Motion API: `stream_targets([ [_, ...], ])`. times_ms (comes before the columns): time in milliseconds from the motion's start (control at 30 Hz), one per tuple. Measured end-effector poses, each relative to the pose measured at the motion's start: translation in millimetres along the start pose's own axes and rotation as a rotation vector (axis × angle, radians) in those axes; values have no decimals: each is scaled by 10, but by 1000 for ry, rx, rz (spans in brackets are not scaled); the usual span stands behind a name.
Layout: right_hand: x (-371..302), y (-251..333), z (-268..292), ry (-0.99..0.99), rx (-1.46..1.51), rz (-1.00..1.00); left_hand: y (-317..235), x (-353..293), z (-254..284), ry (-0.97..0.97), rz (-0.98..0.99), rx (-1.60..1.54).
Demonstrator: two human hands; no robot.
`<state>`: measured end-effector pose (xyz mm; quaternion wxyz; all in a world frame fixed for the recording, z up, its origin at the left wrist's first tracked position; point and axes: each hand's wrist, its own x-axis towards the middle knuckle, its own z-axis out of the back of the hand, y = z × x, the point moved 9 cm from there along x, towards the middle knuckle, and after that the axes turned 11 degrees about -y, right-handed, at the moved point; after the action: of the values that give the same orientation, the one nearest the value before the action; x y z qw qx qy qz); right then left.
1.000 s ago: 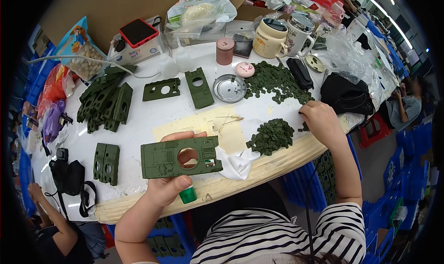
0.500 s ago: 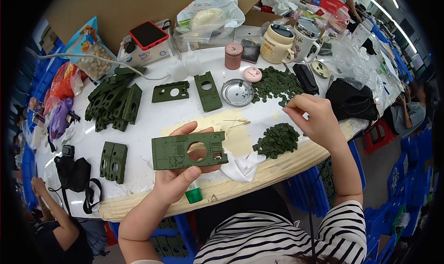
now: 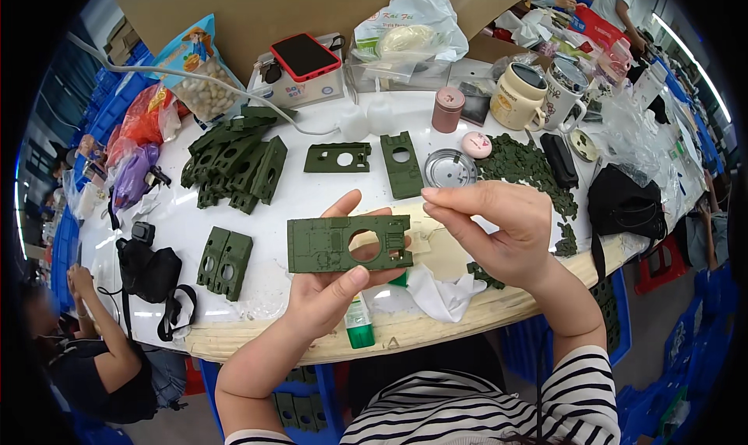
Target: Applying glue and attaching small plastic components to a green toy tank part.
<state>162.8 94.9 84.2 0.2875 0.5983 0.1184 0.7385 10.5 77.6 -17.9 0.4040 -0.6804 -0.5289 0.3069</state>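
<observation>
My left hand (image 3: 327,293) holds a dark green plastic tank hull (image 3: 319,244) level above the table, fingers beneath and thumb along its near edge. A large round hole and a small rectangular opening show in it. Up and to the right of the hull, my right hand (image 3: 499,231) is closed in a pinch. Whatever sits between its fingertips is too small to make out. Beyond that hand spreads a heap of small green pieces (image 3: 518,164). A second pile of green pieces (image 3: 485,275) is mostly hidden under the right hand.
More hulls lie stacked (image 3: 234,164) at the left, with a pair (image 3: 226,264) nearer. Two single hulls (image 3: 337,157) lie behind my hands, beside a round metal tin (image 3: 450,169). A white cloth (image 3: 444,293) and green-capped bottle (image 3: 360,328) are near the front edge. Mugs (image 3: 520,94) stand behind.
My right hand has moved left from beside the small-piece piles to near the hull, still pinched. My left hand keeps holding the hull. The whole view has shifted, so the table things appear further right.
</observation>
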Motion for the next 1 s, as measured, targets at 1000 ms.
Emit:
stream_targets([
  [1000, -183, -66, -205, 281, 212, -232, 4, 11, -18, 2, -15, -29],
])
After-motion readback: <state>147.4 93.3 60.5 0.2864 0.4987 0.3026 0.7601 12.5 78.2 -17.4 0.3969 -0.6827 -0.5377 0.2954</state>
